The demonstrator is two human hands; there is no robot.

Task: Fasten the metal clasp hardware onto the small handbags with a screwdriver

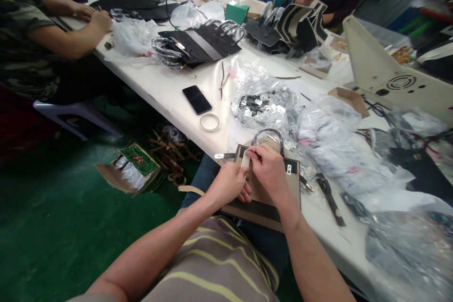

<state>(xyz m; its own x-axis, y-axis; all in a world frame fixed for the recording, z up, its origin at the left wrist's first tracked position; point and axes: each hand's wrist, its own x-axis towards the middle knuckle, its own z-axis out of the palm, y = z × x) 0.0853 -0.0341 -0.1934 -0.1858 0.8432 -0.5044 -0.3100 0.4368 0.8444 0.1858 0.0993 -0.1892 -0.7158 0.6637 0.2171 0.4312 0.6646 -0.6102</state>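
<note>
A taupe handbag (262,192) with dark trim lies at the table's front edge and over my lap. Its looped handle (282,140), apparently wrapped in clear plastic, points away from me. Above the bag, my left hand (231,180) is closed around a short pale strip (245,162). My right hand (268,166) pinches the upper end of that same strip between thumb and fingers. A dark strap with a metal tip (220,156) sticks out at the bag's left. Whatever lies directly under my fingers is hidden.
A phone (197,99) and a clear ring (209,122) lie left of a plastic bag of small metal parts (260,104). More plastic bags (329,137) crowd the right. Co-workers sit at left and far right. An open carton (106,177) is on the floor.
</note>
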